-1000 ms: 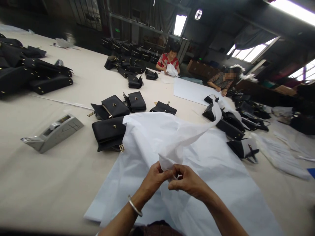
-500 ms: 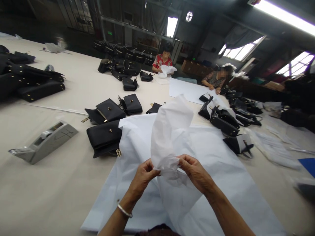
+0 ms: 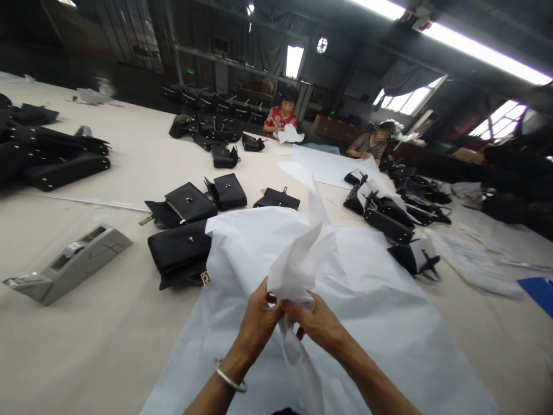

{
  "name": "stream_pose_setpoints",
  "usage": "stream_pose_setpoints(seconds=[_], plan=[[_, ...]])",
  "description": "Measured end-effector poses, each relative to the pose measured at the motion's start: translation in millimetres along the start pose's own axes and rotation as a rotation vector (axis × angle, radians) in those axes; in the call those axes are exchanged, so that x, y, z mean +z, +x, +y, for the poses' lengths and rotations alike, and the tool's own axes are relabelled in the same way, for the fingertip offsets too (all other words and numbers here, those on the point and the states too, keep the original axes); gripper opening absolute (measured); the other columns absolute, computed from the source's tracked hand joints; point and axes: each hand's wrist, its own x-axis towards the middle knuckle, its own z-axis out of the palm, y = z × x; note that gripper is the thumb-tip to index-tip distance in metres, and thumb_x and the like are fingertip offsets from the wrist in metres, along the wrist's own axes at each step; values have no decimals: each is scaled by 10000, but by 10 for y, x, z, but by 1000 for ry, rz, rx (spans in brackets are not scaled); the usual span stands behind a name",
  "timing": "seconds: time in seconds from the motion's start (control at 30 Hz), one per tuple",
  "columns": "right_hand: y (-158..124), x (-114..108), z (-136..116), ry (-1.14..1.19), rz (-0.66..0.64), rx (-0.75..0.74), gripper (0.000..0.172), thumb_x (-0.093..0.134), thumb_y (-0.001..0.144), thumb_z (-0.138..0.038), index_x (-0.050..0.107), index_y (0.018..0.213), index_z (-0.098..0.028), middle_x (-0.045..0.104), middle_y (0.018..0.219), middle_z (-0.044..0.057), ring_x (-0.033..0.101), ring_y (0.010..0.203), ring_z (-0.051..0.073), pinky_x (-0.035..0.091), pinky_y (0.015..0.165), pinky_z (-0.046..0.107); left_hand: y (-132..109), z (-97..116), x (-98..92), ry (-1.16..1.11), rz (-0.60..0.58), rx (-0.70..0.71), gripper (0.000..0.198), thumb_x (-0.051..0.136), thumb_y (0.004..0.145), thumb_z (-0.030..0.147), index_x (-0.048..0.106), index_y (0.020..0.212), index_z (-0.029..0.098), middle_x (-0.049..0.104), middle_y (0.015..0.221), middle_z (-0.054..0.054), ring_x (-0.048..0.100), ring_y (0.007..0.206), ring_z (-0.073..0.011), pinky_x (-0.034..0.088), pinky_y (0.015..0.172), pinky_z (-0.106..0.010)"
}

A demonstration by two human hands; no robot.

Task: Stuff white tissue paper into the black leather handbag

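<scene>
A sheet of thin white tissue paper [image 3: 294, 268] is bunched at its middle between my two hands. My left hand [image 3: 260, 317] grips it from the left, fingers closed. Close against it, my right hand [image 3: 317, 323] pinches the same gathered part from the right. The upper end of the sheet stands up in a twisted point, and the lower end hangs down between my wrists. Beneath lies a stack of large white paper sheets [image 3: 380, 323] on the table. A black handbag [image 3: 179, 251] with a gold clasp touches the stack's left edge.
A grey tape dispenser [image 3: 73, 262] stands at the left. More black bags [image 3: 64, 155] are piled far left, and others [image 3: 389, 222] lie to the right. Two co-workers [image 3: 280, 118] sit at the table's far side. A blue item [image 3: 538, 294] lies at the right edge.
My hands have come together, squeezing the tissue paper into a narrower bunch. Its open, rounded upper part is now a thin twist. The whole view has shifted slightly.
</scene>
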Motion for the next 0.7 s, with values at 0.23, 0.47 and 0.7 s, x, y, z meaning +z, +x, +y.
stream_pose_setpoints(seconds=[0.23,0.47,0.7], plan=[[106,-189,78,97,85,23,414,476,792,-508,674,892,-158,669,750,49,621,693,188,521,617,318,-3,-143,-193,-263,53,-123,264,801,614,195,546,677,182,583,645,42,566,674,-133,466,635,-233],[57,50,305,-50,60,-147,149,589,775,-311,657,745,-182,610,695,-9,535,696,147,436,671,281,99,-228,-186,-898,150,-382,221,777,653,193,573,738,183,668,734,1,605,647,-137,520,652,-264],[137,-143,248,355,252,-42,293,691,710,-414,702,883,-177,702,831,33,635,780,188,530,795,343,153,-320,-182,-721,391,-205,246,777,684,250,594,830,173,658,744,31,562,617,-84,462,568,-187]])
